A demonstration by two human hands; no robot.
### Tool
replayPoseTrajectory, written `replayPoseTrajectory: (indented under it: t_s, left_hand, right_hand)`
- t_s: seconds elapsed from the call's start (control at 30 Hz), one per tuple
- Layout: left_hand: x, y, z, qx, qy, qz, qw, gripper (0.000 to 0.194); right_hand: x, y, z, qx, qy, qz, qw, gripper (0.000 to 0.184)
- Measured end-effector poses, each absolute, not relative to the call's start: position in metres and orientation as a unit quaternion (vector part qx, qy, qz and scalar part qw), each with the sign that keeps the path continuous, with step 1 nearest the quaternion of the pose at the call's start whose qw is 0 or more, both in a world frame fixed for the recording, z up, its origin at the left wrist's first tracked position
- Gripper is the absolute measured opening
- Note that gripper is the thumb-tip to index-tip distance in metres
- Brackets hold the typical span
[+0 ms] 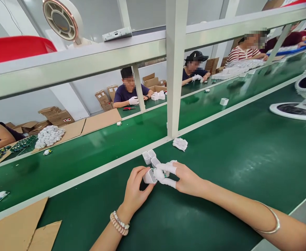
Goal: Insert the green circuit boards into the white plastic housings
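Just nearer than the white post (pixel 174 87), the left hand (pixel 136 185) grips a white case (pixel 148 177) while the right hand (pixel 186 177) pinches a white-topped circuit board (pixel 158 174) at its opening — apparently a fitting step, calling for straight alignment.

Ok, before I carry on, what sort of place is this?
Probably a small-electronics assembly line: people work along a long green surface, likely a conveyor belt, with a heap of white parts and green circuit boards at its far side.
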State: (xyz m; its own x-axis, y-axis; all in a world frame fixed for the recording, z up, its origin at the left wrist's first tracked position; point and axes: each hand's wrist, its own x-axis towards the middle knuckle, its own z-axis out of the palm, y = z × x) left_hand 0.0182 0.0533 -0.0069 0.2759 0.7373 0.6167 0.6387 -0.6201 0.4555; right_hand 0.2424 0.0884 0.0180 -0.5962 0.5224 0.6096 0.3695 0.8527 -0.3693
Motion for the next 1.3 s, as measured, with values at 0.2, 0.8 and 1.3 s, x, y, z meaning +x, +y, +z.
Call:
replayPoseTrajectory:
  t_s: [0.2, 0.8, 1.3]
  left_hand:
    - [0.018, 0.053, -0.005, 0.809, 0.420, 0.410, 0.033, 0.044]
    - [0.020, 0.051, -0.001, 0.825, 0.415, 0.385, 0.005, 0.044]
    - [0.020, 0.049, 0.000, 0.817, 0.421, 0.392, 0.047, 0.043]
  right_hand:
    - [0.241, 0.085, 0.018, -0.272, -0.885, 0.114, 0.360, 0.038]
    - [0.237, 0.084, 0.014, -0.269, -0.894, 0.087, 0.347, 0.019]
    - [0.244, 0.094, 0.014, -0.222, -0.918, 0.012, 0.327, 0.058]
